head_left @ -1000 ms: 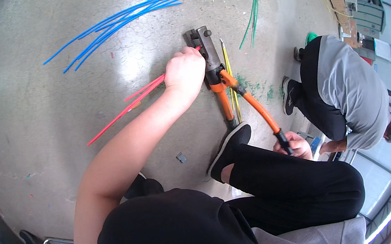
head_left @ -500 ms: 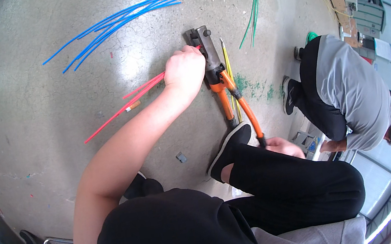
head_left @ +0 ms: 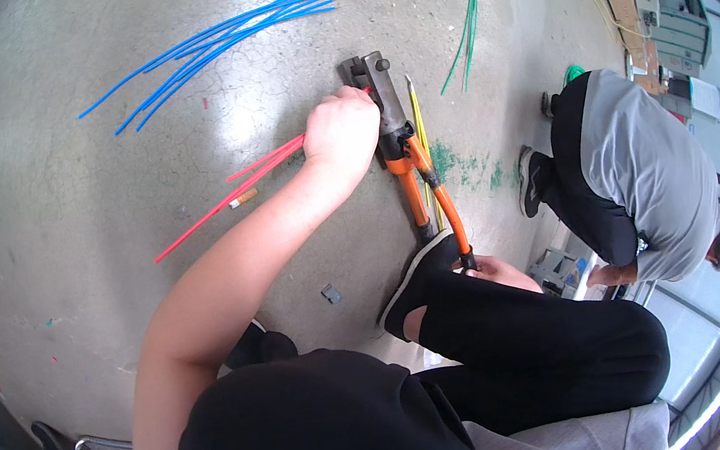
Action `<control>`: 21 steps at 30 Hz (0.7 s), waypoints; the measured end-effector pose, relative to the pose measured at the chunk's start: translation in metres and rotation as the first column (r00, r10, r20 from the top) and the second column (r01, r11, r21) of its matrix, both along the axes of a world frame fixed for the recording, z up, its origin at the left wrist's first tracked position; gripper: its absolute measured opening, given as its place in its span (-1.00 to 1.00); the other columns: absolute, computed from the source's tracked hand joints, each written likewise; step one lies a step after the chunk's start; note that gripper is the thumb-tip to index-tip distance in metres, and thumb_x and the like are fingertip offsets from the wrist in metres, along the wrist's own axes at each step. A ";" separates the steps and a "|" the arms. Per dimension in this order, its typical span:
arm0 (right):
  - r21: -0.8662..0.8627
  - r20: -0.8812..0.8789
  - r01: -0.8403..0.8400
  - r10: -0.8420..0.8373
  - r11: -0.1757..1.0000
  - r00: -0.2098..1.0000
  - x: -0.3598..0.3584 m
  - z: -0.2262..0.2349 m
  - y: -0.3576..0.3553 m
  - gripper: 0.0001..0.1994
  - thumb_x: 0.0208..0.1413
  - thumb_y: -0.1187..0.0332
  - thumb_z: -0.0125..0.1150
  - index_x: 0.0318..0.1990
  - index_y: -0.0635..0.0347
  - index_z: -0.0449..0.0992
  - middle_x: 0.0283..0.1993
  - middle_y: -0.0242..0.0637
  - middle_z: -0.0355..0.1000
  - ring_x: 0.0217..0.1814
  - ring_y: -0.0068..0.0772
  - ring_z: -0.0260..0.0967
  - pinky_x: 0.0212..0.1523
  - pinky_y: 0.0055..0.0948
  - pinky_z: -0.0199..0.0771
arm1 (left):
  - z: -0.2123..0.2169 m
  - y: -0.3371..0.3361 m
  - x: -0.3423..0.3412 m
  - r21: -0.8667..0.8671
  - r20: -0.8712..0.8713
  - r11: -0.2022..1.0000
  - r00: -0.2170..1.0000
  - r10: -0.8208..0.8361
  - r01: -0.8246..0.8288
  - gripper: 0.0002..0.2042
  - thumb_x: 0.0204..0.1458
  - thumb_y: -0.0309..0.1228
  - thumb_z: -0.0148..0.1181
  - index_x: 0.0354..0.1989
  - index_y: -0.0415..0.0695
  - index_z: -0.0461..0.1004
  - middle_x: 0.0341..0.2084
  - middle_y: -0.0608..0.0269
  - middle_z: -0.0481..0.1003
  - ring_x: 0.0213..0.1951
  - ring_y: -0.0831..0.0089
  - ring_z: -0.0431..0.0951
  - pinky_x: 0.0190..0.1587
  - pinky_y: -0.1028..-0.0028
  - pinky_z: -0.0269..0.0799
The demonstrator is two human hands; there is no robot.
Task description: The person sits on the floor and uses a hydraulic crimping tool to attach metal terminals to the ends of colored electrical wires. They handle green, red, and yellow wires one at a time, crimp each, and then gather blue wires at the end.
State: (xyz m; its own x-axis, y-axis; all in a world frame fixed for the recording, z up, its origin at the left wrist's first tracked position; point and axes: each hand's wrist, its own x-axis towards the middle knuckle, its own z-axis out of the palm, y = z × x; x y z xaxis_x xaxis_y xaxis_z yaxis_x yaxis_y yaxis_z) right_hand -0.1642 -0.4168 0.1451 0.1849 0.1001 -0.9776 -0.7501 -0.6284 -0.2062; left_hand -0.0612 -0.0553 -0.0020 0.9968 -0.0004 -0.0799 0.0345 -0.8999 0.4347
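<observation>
A hydraulic crimping tool [head_left: 391, 110] with a dark metal head and two orange handles lies on the floor before me. My left hand [head_left: 342, 134] is closed around several red wires [head_left: 260, 167] beside the tool's head. One red tip shows at the jaw; my fingers hide how far it goes in. With my right hand [head_left: 505, 274] I grip the black end of the right handle, partly behind my knee. The other handle rests by my black shoe [head_left: 419, 274]. Yellow wires [head_left: 419, 117] lie just right of the tool, partly under it.
Blue wires [head_left: 227, 34] lie fanned out at far left, green wires [head_left: 469, 35] at far right. A small grey piece [head_left: 331, 294] and an orange-white stub [head_left: 243, 198] are on the floor. At right another person [head_left: 646, 166] bends over near shelves with boxes.
My right hand has drawn the right handle a little leftward, closer to the other handle. The left hand stays at the tool's head with the red wires.
</observation>
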 end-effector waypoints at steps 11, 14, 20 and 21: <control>0.250 0.046 -0.121 0.113 0.961 0.993 0.051 0.034 -0.011 -0.35 0.40 -0.14 0.01 0.25 0.36 0.41 -0.06 -0.27 0.57 0.04 -0.43 0.49 0.16 -0.46 0.38 | -0.004 0.000 -0.002 -0.003 0.002 1.000 1.000 0.016 -0.016 -0.86 0.06 -0.51 0.13 -0.26 -0.30 0.54 -0.39 0.07 0.57 -0.35 0.25 0.68 -0.35 0.33 0.66; 0.232 0.059 -0.226 0.218 0.946 0.974 0.055 0.014 -0.019 -0.35 0.43 -0.17 -0.07 0.26 0.33 0.42 0.03 -0.24 0.57 0.16 -0.37 0.46 0.24 -0.34 0.36 | -0.002 0.000 -0.003 0.004 -0.004 1.000 1.000 0.013 -0.013 -0.86 0.06 -0.51 0.13 -0.26 -0.29 0.54 -0.39 0.08 0.56 -0.35 0.25 0.68 -0.35 0.33 0.66; -0.133 0.533 -0.396 0.403 0.908 0.744 0.128 -0.024 0.034 -0.54 0.50 0.07 -0.07 0.22 0.29 0.47 0.02 -0.22 0.58 0.12 -0.43 0.47 0.19 -0.38 0.42 | -0.003 0.000 -0.003 -0.003 0.009 1.000 1.000 0.018 -0.018 -0.86 0.06 -0.51 0.13 -0.26 -0.29 0.54 -0.39 0.08 0.56 -0.35 0.25 0.68 -0.36 0.34 0.66; -0.161 0.596 -0.398 0.411 0.903 0.690 0.143 -0.032 0.053 -0.59 0.50 0.14 -0.05 0.21 0.29 0.49 0.00 -0.22 0.58 0.10 -0.44 0.48 0.17 -0.38 0.44 | -0.003 0.000 -0.003 -0.014 0.015 1.000 1.000 0.018 -0.018 -0.86 0.06 -0.51 0.13 -0.26 -0.29 0.54 -0.39 0.08 0.56 -0.35 0.25 0.68 -0.36 0.34 0.66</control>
State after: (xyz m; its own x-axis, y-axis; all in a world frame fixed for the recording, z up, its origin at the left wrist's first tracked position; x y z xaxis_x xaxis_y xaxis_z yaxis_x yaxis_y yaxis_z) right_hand -0.0207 -0.3640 0.1134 0.6786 0.2896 -0.6750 -0.1425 -0.8496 -0.5078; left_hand -0.0638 -0.0551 -0.0047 0.9977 0.0167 -0.0650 0.0441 -0.8931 0.4477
